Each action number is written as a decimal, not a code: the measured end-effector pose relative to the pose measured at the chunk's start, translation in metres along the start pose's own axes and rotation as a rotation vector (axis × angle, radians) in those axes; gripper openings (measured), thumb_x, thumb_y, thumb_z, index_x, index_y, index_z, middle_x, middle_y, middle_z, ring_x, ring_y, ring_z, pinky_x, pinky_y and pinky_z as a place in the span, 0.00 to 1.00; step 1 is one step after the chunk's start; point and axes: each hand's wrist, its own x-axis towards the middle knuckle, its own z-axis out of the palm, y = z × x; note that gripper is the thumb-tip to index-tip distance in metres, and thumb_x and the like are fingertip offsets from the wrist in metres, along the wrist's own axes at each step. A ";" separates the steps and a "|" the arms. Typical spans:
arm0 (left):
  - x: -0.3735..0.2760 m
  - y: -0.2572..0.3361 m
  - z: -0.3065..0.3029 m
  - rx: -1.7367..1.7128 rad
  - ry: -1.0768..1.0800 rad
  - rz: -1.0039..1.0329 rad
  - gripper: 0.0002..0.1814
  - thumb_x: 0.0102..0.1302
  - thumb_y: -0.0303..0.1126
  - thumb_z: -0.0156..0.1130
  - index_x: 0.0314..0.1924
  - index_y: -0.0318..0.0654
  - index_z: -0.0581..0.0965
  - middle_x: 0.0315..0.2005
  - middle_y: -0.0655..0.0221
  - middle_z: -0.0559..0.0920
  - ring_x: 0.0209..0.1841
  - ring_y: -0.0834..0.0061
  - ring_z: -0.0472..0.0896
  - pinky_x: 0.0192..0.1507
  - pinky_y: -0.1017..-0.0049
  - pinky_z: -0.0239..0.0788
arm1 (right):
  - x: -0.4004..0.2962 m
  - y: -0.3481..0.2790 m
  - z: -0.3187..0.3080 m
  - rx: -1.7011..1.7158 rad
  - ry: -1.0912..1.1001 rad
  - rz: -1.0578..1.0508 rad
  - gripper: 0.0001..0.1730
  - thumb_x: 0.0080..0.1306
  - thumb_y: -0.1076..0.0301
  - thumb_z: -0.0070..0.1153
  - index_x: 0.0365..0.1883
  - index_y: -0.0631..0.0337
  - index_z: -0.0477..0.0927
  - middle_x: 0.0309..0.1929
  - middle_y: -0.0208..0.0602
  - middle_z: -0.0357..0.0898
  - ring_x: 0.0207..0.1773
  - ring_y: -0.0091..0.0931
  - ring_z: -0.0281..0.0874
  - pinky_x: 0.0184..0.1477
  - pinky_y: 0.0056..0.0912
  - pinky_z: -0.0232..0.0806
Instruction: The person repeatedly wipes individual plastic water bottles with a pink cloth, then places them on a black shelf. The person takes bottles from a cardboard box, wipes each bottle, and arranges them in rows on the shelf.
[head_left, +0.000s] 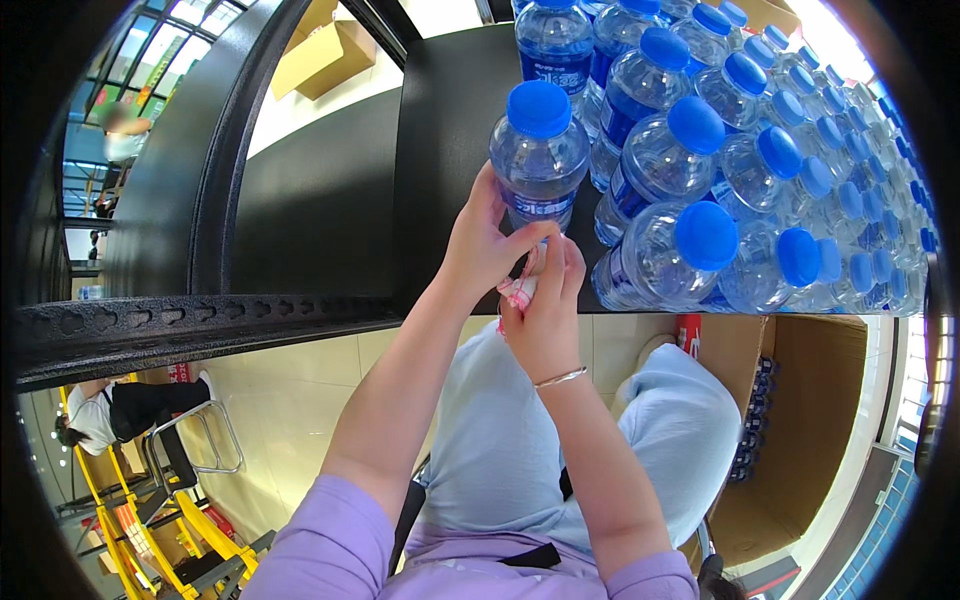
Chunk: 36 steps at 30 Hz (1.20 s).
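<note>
A clear plastic water bottle with a blue cap (538, 142) stands upright on the black shelf board (442, 150), apart from the crowd of similar bottles (667, 217) at its right. My left hand (487, 240) has its fingers at the lower left side of this bottle, the fingertips partly hidden behind it. Close in front of the bottle's base, my right hand (544, 292) pinches a crumpled white cloth with pink edging (517, 291). The thumb of my left hand meets the fingers of my right hand there.
A black perforated metal shelf beam (225, 315) runs along the left. Below the shelf at right is an open cardboard box (802, 420) holding more bottles. Another cardboard box (326, 60) lies beyond the shelf. A person in a white top (94, 416) is at the far lower left, by a metal-framed chair.
</note>
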 end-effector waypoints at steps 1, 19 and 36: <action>0.004 0.000 0.001 -0.006 -0.014 0.009 0.42 0.47 0.21 0.67 0.61 0.32 0.55 0.53 0.61 0.68 0.56 0.73 0.67 0.60 0.73 0.54 | 0.003 0.002 0.000 0.008 -0.002 0.008 0.43 0.48 0.79 0.57 0.61 0.65 0.50 0.58 0.56 0.51 0.58 0.50 0.56 0.55 0.43 0.60; 0.037 -0.022 0.011 -0.171 0.027 -0.068 0.33 0.51 0.24 0.65 0.56 0.36 0.62 0.49 0.66 0.72 0.57 0.72 0.66 0.61 0.68 0.53 | 0.036 0.009 0.002 0.101 -0.048 0.305 0.45 0.51 0.76 0.53 0.66 0.56 0.45 0.50 0.48 0.63 0.51 0.43 0.65 0.50 0.38 0.64; 0.046 -0.020 0.012 -0.295 0.071 -0.185 0.34 0.50 0.28 0.68 0.57 0.36 0.63 0.51 0.64 0.70 0.57 0.70 0.64 0.57 0.67 0.59 | 0.042 0.022 0.009 -0.058 -0.015 0.097 0.48 0.50 0.75 0.54 0.67 0.55 0.42 0.41 0.50 0.65 0.43 0.45 0.68 0.43 0.43 0.66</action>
